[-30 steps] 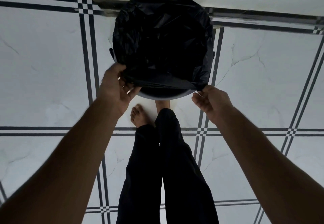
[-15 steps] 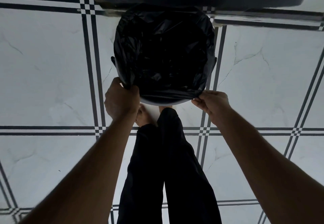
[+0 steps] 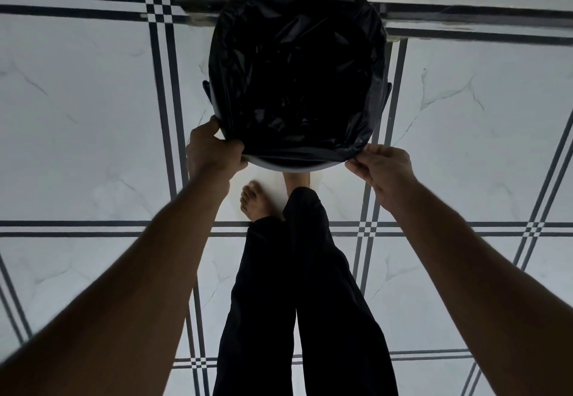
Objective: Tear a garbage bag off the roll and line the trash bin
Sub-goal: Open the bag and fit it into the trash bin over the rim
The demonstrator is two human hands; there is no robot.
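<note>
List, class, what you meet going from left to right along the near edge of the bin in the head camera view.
left hand → near rim of the bin with the black bag's edge over it → right hand

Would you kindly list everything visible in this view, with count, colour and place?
garbage bag: one, black, lining the bin, edge folded over the rim
trash bin: one, grey rim showing at the near side, on the floor by the wall
floor: white marbled tiles, dark line borders
left hand: one, gripping the bag edge, near-left rim
right hand: one, pinching the bag edge, near-right rim
legs: two, black trousers, feet bare
</note>
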